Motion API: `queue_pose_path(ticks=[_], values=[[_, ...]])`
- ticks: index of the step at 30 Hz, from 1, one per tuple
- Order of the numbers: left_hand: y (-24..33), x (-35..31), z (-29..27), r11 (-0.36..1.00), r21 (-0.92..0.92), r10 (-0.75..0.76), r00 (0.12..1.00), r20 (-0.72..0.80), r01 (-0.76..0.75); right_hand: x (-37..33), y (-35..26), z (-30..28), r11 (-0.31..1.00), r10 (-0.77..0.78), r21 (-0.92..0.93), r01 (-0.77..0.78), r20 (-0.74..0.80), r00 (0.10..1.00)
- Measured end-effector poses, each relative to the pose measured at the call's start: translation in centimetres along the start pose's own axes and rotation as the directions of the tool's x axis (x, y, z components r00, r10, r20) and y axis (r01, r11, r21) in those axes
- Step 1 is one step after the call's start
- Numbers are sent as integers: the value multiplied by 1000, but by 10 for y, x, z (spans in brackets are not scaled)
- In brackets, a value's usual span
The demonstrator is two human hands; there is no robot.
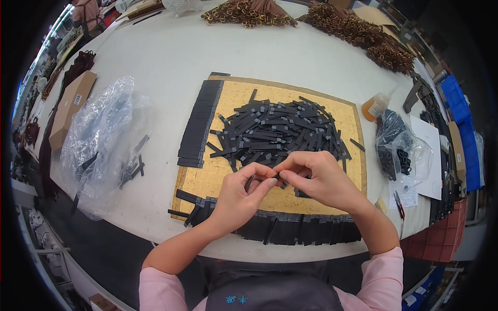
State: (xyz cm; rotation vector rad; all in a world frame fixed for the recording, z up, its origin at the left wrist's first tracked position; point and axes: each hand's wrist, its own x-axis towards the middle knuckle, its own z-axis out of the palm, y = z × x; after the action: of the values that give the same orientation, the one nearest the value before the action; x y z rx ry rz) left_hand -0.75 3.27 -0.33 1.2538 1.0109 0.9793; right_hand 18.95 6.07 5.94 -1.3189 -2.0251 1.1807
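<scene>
Over the near part of a yellow board [197, 184] my two hands meet at the fingertips. My left hand [238, 194] is closed on a small black strip [250, 182], mostly hidden by the fingers. My right hand [319, 179] pinches at the same spot, on the strip's end as far as I can see. Just beyond them lies a loose heap of short black strips [280, 124] with greyish ends. More strips lie side by side in a row [199, 124] along the board's left edge and in another row [301, 228] along its near edge.
Left of the board are a clear plastic bag [104, 140] and a brown cardboard box [72, 106]. To the right stand an amber liquid bottle [374, 107], a bag of black pieces [392, 137] and red-handled snips [399, 205]. Brown straps with gold buckles [249, 13] lie at the far edge.
</scene>
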Motion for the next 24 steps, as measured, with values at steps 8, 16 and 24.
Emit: queue_pose_path(ticks=[8,16,24], values=[[6,-3,0,999,47,-13,1000,16,12,-5,-3,0,989,-99,-118,94,-38,994],[6,-4,3,971,231,65,998,-18,-59,0,-2,12,939,-162,-312,141,-40,986],[7,-3,2,953,287,109,994,-29,-96,2,-1,5,971,-141,-204,128,-46,989]])
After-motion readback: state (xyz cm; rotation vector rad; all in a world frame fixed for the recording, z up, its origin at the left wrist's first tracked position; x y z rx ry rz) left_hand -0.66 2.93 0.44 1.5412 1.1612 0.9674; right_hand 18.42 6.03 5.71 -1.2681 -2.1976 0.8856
